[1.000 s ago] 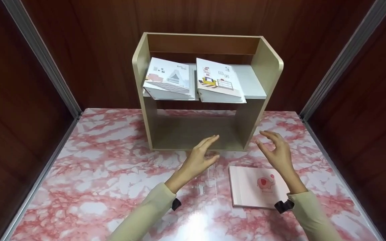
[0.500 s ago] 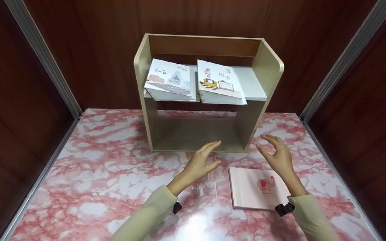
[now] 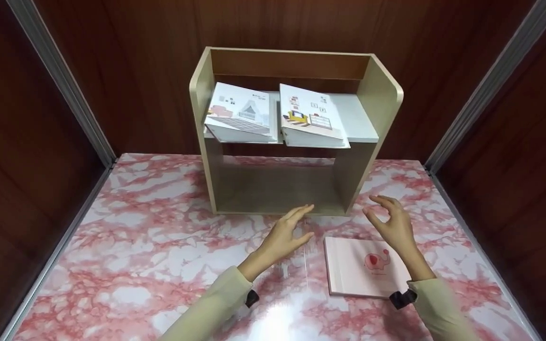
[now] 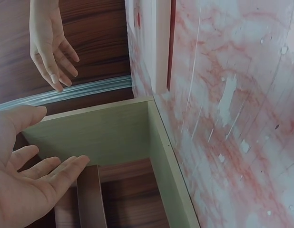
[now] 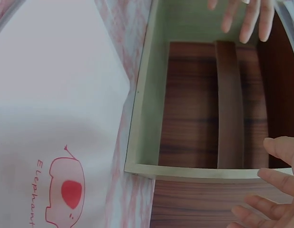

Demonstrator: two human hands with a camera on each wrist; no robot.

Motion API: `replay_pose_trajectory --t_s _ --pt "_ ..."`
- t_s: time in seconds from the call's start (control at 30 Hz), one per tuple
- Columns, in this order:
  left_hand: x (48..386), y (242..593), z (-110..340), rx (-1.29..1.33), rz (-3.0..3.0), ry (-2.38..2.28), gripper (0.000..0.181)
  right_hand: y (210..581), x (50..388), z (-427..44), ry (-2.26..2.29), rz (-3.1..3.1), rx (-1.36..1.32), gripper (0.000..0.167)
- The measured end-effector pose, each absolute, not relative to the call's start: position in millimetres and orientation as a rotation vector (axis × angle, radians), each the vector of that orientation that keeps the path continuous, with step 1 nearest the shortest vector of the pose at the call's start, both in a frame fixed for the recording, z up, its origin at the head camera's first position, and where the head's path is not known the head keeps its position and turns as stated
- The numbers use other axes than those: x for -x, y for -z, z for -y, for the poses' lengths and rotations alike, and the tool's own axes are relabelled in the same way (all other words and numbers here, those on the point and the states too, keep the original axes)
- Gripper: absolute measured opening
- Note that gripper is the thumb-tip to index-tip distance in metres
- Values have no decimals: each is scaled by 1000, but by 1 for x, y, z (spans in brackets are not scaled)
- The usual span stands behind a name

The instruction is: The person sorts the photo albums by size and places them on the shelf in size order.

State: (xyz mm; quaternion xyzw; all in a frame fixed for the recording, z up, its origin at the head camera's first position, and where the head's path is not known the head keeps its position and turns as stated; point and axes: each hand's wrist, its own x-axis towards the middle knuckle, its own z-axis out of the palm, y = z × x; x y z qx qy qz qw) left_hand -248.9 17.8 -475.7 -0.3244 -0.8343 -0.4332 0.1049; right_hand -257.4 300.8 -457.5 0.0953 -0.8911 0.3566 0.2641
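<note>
A booth (image 3: 301,23), judging by 3 wood-grain walls (image 3: 26,128) and metal rails (image 3: 58,78).

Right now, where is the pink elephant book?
In the head view, the pink elephant book lies on the table, right of centre, nearer the camera than the shelf, partly hidden by the right wrist.

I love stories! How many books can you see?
3. On the upper shelf: the left book and the right book. On the table: the elephant book. More could be hidden underneath.
</note>
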Motion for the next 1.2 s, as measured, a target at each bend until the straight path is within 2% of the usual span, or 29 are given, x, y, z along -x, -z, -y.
replay_pose_trajectory --t_s 1.2 --pt "238 490 -30 970 2537 1348 62 473 251 -310 -925 2510 -235 41"
